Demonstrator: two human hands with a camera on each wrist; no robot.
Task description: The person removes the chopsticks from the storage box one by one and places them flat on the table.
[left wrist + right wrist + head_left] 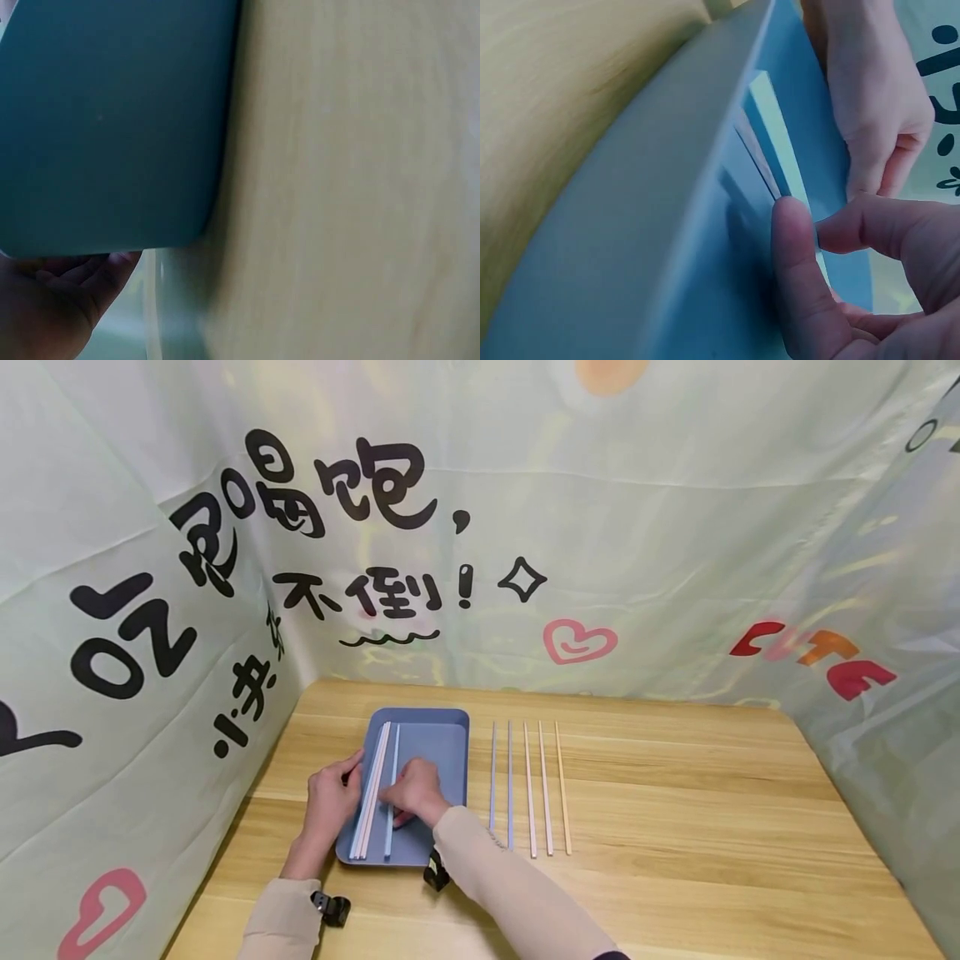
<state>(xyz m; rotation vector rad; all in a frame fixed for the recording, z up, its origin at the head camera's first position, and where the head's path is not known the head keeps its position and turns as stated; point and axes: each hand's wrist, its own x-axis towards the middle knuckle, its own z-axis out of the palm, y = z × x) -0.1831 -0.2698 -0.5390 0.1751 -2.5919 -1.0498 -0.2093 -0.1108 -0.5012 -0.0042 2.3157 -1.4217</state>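
A blue rectangular tray [442,747] lies on the wooden table, and several pale pink and white chopsticks [372,789] rest together along its left side. My right hand [417,789] is over the tray, pinching a light blue chopstick [388,839] between thumb and forefinger. In the right wrist view that chopstick [781,139] runs past the fingertips, beside the tray's wall. My left hand [330,797] holds the tray's left rim. The left wrist view has the left hand [56,307] low in the corner, its fingers partly hidden behind the tray's outer side [105,135].
Right of the tray several chopsticks lie side by side: two blue ones [510,777], two pink ones [544,785] and a yellow one [562,785]. My right sleeve [517,885] covers the near ends of the blue pair. Printed cloth [660,568] walls the table's back and sides.
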